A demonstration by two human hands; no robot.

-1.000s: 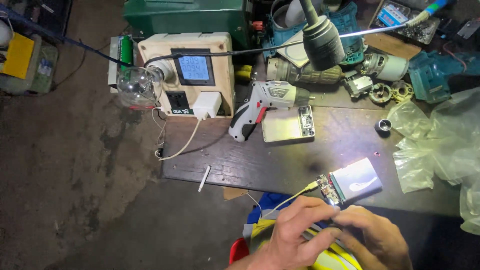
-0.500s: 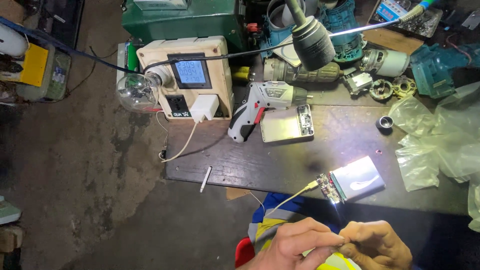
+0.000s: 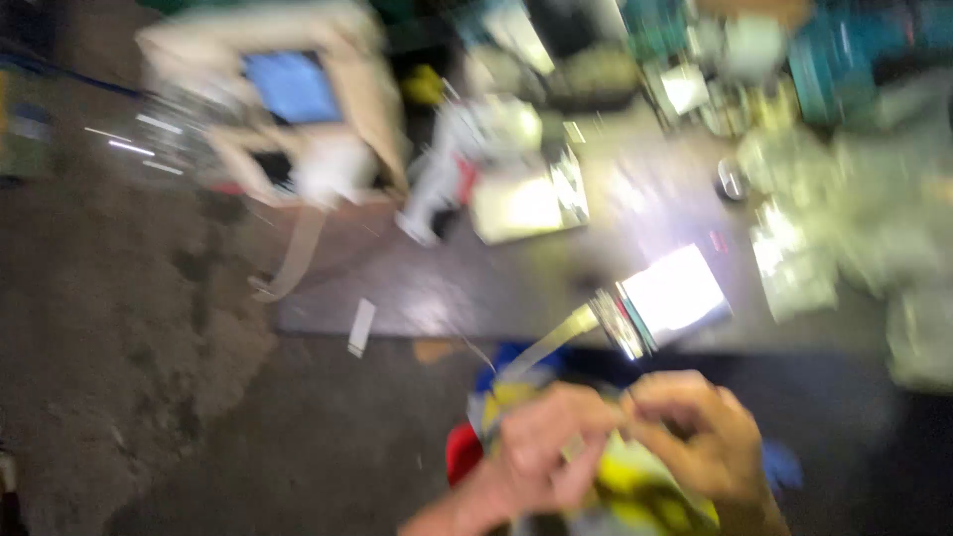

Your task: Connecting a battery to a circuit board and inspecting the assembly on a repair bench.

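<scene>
The whole view has swung and gone very blurry since the earlier frame, so the head has moved fast, while both hands have stayed low in front, close together. The left hand (image 3: 541, 452) and the right hand (image 3: 700, 447) meet at the fingertips, curled nearly closed, pinching something tiny between them; it is too blurred to tell what it is. A thin yellowish wire (image 3: 551, 337) runs from near the hands up to the shiny flat silver pack (image 3: 670, 298) lying on the dark worktable (image 3: 447, 288). This looks like fine finger work on the wire's end. The next move would call for steady hands and a still head.
</scene>
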